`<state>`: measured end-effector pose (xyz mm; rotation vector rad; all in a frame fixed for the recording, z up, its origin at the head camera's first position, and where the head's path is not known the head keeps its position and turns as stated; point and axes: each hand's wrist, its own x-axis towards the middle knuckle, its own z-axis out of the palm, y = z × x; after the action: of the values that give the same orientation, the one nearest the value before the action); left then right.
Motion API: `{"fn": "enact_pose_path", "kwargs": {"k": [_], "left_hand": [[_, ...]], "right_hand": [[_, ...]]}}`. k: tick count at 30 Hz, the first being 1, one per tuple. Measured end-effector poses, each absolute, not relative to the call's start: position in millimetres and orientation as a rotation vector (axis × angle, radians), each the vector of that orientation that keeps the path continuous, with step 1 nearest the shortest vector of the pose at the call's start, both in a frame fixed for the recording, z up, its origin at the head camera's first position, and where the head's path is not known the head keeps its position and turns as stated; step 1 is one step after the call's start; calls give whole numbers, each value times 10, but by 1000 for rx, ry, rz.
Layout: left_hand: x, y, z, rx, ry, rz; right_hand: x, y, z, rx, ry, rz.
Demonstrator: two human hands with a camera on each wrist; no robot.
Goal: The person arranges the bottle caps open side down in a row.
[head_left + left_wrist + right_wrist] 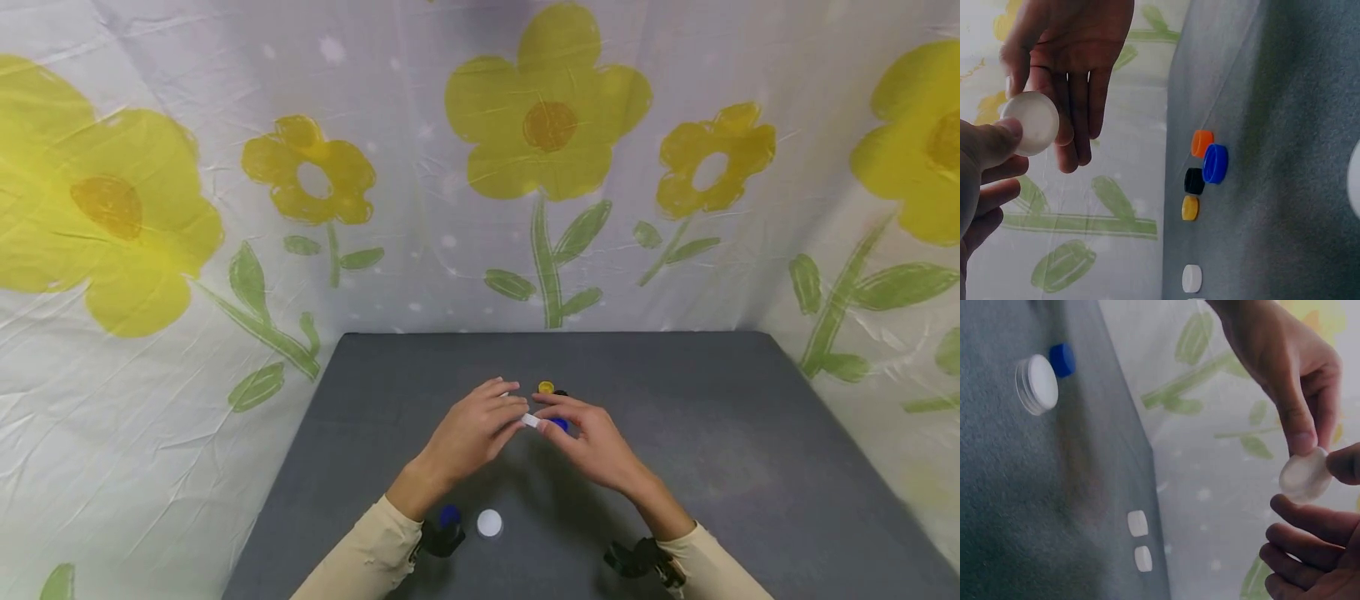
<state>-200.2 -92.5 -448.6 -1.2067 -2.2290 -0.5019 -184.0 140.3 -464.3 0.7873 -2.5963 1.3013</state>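
A round white cap (530,420) is held up between both hands over the dark table. In the left wrist view the left hand (472,429) pinches this cap (1040,125), its thumb flat on the face. The right hand (588,437) comes from the other side, thumb and index finger at the cap's edge, its other fingers spread rather straight. On the table beyond the hands are a yellow cap (546,387), a blue cap (1215,164), an orange cap (1201,144) and a black cap (1194,181).
Nearer the body stands a clear-sided round container with a white top (489,523), beside another blue cap (1062,360). Two small white caps, one of them a white cap (1137,523), lie toward the far edge. A flowered curtain (420,167) surrounds the table (675,367).
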Motion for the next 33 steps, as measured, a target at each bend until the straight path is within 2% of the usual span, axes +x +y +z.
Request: {"fn": "enact_pose_path", "kwargs": {"k": [9, 17, 21, 27, 33], "left_hand": [[-1958, -920, -4490, -1035, -2322, -844], [-1913, -928, -4466, -794, -2561, -1163], [-1905, -937, -4461, -718, -2631, -1265], [-1899, -947, -4494, -707, -2696, -1311], [-1864, -948, -4499, -801, -2688, -1209]], "right_hand": [[-1822, 1437, -4684, 822, -2351, 1142], [-1850, 1446, -4703, 1089, -2061, 921], [-1830, 1432, -4713, 1129, -2018, 828], [-1817, 1402, -4740, 1148, -1967, 747], [-1807, 1409, -4785, 1134, -1954, 760]]}}
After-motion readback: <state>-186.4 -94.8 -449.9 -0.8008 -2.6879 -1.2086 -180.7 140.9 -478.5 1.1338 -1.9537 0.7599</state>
